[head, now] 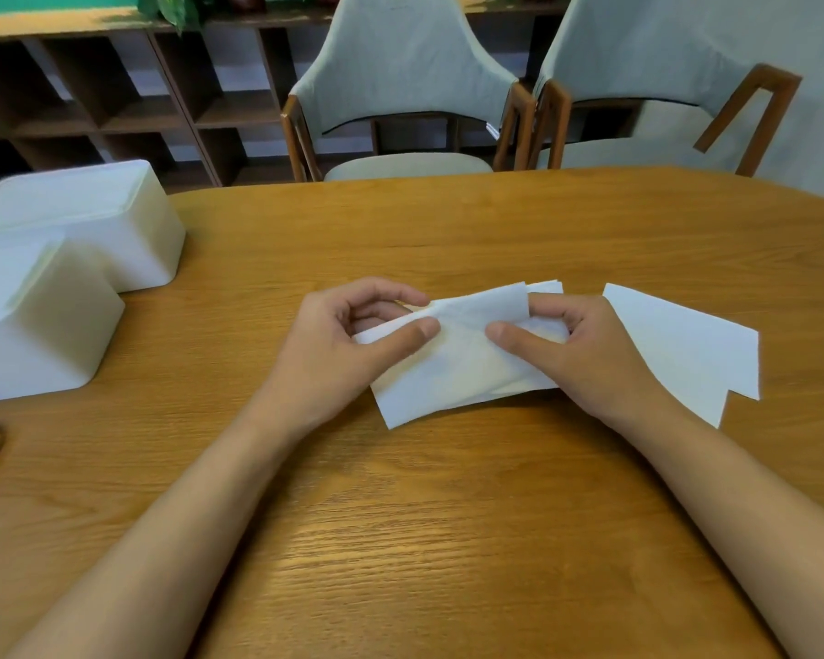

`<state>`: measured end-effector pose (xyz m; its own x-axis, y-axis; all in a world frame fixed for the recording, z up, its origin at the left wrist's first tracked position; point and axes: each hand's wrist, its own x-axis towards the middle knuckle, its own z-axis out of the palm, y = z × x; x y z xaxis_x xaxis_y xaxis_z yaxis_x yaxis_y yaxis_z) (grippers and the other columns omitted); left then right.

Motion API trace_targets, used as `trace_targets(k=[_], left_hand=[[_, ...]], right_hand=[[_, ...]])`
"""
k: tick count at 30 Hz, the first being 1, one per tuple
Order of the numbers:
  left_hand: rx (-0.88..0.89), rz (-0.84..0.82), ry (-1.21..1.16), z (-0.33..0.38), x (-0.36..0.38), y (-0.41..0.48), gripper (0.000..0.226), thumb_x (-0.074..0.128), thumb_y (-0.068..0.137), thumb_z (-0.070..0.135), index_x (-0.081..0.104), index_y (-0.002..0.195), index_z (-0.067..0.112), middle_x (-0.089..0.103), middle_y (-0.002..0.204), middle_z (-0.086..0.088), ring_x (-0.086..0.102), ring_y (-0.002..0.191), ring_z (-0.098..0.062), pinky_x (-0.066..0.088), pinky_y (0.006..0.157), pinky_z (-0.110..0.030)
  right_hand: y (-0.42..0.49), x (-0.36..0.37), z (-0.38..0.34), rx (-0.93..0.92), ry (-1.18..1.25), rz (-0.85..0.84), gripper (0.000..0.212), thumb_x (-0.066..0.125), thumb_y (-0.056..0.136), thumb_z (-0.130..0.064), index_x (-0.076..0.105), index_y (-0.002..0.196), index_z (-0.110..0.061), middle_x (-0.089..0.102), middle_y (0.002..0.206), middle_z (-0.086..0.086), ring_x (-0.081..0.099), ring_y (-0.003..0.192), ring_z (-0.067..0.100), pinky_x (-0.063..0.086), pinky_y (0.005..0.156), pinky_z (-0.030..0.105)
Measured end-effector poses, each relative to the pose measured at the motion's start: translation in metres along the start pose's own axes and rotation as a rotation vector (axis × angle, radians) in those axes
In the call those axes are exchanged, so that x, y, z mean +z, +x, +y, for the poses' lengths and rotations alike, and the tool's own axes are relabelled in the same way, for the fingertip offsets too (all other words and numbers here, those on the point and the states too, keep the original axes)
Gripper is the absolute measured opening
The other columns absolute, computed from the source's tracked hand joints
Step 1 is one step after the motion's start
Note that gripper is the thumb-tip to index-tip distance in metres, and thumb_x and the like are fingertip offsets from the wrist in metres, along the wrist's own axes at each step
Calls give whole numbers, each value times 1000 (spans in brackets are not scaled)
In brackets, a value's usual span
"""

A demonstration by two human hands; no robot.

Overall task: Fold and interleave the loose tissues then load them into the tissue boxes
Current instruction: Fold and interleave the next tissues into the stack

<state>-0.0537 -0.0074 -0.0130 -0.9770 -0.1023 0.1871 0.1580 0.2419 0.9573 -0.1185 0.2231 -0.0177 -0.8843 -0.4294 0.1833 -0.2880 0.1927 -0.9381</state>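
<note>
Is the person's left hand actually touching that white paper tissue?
Touching. The head view shows the left hand pinching the left edge of the white paper tissue between thumb and fingers.

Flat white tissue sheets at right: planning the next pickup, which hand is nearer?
Right. The right hand sits beside the flat white sheets; the left hand is farther, across the held white tissue.

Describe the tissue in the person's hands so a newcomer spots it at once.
On the wooden table, look at the middle, between the two hands. The tissue there is pinched by the left hand and the right hand, its top edge lifted and creased; the loose tissues to its right lie flat.
</note>
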Motion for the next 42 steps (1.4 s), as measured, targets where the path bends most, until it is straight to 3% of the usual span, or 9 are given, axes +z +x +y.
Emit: trace_targets(k=[8, 13, 16, 20, 24, 28, 32, 37, 42], left_hand=[[43, 36, 24, -3, 1, 1, 23, 84, 85, 11, 74, 104, 19, 80, 85, -2, 76, 85, -20, 59, 73, -36], [24, 36, 85, -7, 5, 0, 16, 87, 84, 14, 79, 97, 20, 79, 87, 3, 76, 85, -18, 60, 74, -34], [26, 39, 98, -11, 8, 0, 18, 87, 84, 16, 78, 97, 24, 78, 88, 4, 74, 84, -20, 58, 73, -30], [48, 63, 126, -15, 7, 2, 20, 87, 83, 20, 77, 98, 29, 76, 89, 6, 71, 82, -22, 57, 73, -33], [106, 110, 230, -19, 8, 1, 22, 85, 86, 22, 76, 104, 32, 73, 94, 12, 69, 88, -11, 55, 79, -34], [144, 131, 302, -21, 9, 2, 37, 78, 92, 36, 65, 127, 34, 64, 125, 14, 62, 115, -7, 49, 90, -24], [-117, 33, -69, -17, 12, 3, 35, 73, 96, 24, 65, 129, 29, 75, 102, 1, 69, 87, -9, 53, 76, -24], [-59, 176, -57, -20, 24, 6, 29, 72, 97, 7, 68, 122, 20, 57, 81, -3, 55, 65, -14, 44, 58, -18], [10, 172, -51, -14, 38, 7, 29, 70, 97, 3, 66, 125, 12, 54, 82, 7, 53, 57, -3, 41, 57, -13]], right_hand=[[-2, 7, 0, -22, -41, -98, 58, 77, 83, -36, 53, 135, -45, 64, 120, -21, 63, 109, 5, 53, 85, 20], [-4, 9, -1, -70, -109, -115, 78, 77, 87, -32, 31, 147, -53, 33, 151, -37, 33, 141, -5, 33, 116, 32], [-5, 10, -3, -96, -106, -111, 75, 73, 92, -20, 32, 148, -50, 32, 146, -43, 35, 135, -11, 35, 110, 24], [-5, 11, -3, -103, -90, -119, 68, 69, 95, -14, 37, 143, -51, 44, 132, -43, 56, 113, 6, 52, 95, 31], [-5, 11, -3, -128, -111, -115, 63, 67, 96, -13, 41, 139, -51, 43, 138, -38, 49, 123, -2, 45, 99, 27], [-4, 7, -2, -132, -102, -84, 62, 68, 95, -12, 41, 140, -45, 40, 139, -40, 40, 132, -8, 36, 105, 19], [-3, 1, 0, -138, -111, -40, 66, 70, 94, -12, 37, 142, -42, 35, 140, -42, 32, 134, -15, 28, 105, 6], [-3, -15, -6, -73, -137, -117, 53, 71, 94, -19, 50, 135, -46, 47, 132, -39, 50, 123, -5, 45, 100, 20], [-7, -26, -8, -71, -210, -105, 32, 67, 95, -11, 73, 113, -37, 61, 108, -46, 51, 111, -22, 31, 87, -5]])
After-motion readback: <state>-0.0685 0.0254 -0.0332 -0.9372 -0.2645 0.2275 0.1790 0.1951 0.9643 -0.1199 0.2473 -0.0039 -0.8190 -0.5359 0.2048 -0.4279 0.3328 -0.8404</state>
